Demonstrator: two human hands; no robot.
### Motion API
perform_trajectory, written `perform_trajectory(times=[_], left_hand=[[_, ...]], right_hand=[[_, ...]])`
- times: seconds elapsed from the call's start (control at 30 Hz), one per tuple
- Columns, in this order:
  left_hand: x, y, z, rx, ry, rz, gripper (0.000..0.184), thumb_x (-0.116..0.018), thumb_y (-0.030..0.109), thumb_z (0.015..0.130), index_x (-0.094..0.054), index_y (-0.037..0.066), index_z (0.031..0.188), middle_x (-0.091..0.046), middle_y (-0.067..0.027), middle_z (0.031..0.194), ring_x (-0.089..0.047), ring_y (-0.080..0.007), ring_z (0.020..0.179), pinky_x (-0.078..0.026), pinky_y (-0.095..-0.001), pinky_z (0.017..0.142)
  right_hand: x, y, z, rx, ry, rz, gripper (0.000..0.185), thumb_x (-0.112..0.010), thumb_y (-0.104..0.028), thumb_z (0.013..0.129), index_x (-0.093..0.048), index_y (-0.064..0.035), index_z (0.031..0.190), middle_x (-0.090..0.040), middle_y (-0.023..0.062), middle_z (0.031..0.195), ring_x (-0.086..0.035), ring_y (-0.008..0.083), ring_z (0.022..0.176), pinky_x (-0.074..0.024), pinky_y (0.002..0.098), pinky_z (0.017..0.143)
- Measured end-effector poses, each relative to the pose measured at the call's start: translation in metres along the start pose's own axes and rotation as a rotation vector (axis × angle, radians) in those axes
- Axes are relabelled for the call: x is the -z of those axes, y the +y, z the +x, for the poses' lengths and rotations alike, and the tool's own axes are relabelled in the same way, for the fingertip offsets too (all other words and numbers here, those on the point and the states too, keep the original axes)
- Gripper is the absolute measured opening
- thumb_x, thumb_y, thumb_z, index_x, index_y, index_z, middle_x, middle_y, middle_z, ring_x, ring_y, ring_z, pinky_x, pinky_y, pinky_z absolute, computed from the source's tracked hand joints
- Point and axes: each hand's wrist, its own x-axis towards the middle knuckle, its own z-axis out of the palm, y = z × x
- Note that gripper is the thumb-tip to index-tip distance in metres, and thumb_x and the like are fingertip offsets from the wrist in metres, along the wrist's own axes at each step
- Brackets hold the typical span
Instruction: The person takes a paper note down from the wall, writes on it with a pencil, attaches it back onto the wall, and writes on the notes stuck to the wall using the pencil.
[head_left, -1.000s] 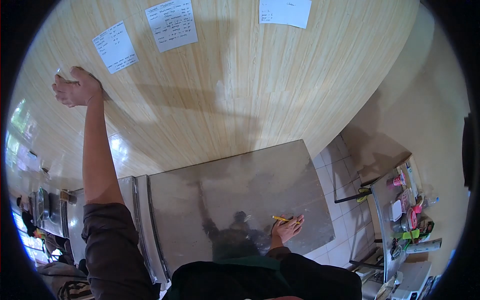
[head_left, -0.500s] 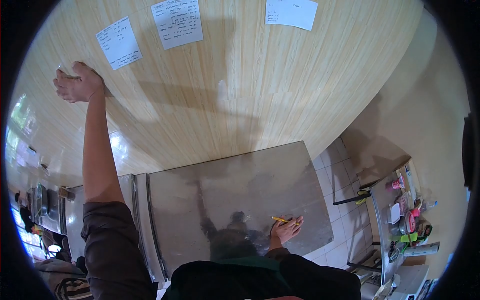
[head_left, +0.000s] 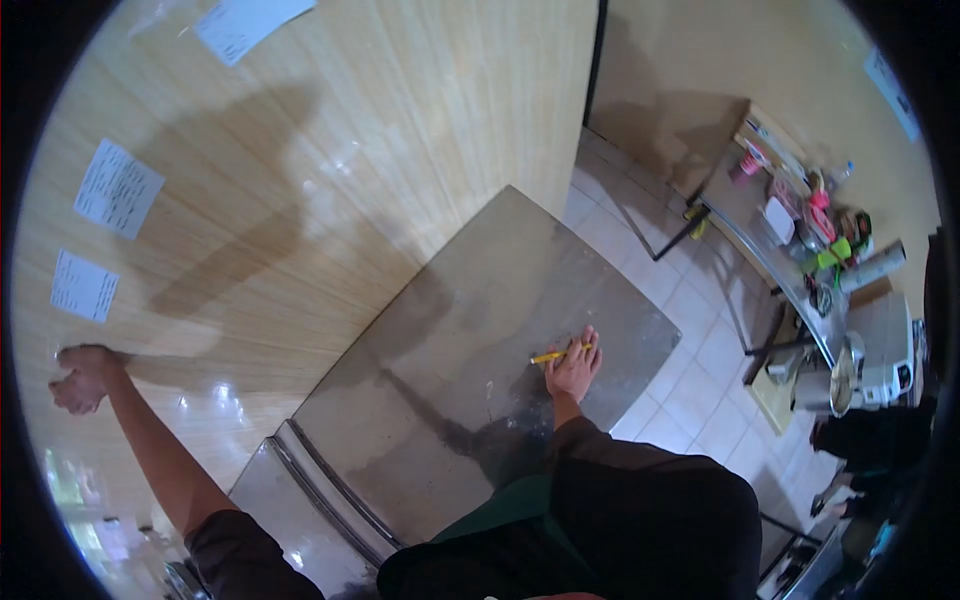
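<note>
My left hand (head_left: 85, 378) is raised to the wood-patterned wall (head_left: 430, 120) at the far left, its fingers curled in. Whether anything small is in them cannot be made out. Close above it, a white handwritten sheet (head_left: 86, 286) is fixed to the wall, with a second sheet (head_left: 119, 188) higher up. My right hand (head_left: 571, 374) leans on the steel table (head_left: 420, 330), a yellow pen (head_left: 546, 357) held crosswise under its fingers.
A third sheet (head_left: 250, 25) is at the top. To the right, a side table (head_left: 722, 205) carries bottles, containers and a green item. Beyond it are a metal pot (head_left: 815, 392), a white appliance (head_left: 882, 345) and a person in dark clothes (head_left: 870, 440). Tiled floor (head_left: 690, 350) lies between.
My view has turned to the right, so the wall sheets sit further left and the person at right now shows. My left hand stays at the wall; my right hand still rests on the table with the pen.
</note>
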Motion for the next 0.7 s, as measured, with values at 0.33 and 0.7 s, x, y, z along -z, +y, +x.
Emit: perform_trajectory(times=[0.33, 0.7], left_hand=[[0.027, -0.031, -0.002, -0.19, -0.388, 0.057, 0.101, -0.032, 0.081, 0.087, -0.023, 0.007, 0.154, -0.013, -0.0249, 0.16, -0.014, -0.0516, 0.144, -0.022, -0.0657, 0.11], [0.303, -0.281, -0.252, 0.566, -1.802, -0.268, 0.046, -0.047, 0.033, 0.101, -0.052, 0.005, 0.138, -0.058, -0.0105, 0.134, -0.052, -0.0247, 0.124, -0.036, -0.0374, 0.11]], right_hand=[[-0.015, 0.012, -0.002, 0.022, 0.051, 0.003, 0.063, -0.056, -0.046, 0.092, -0.048, -0.0006, 0.135, -0.014, 0.0145, 0.165, -0.011, 0.0317, 0.152, -0.0138, 0.0514, 0.12], [-0.007, 0.044, -0.005, 0.147, -0.041, 0.273, 0.062, -0.066, -0.043, 0.088, -0.047, -0.0037, 0.132, -0.036, 0.0167, 0.153, -0.026, 0.0337, 0.146, -0.0236, 0.0519, 0.115]])
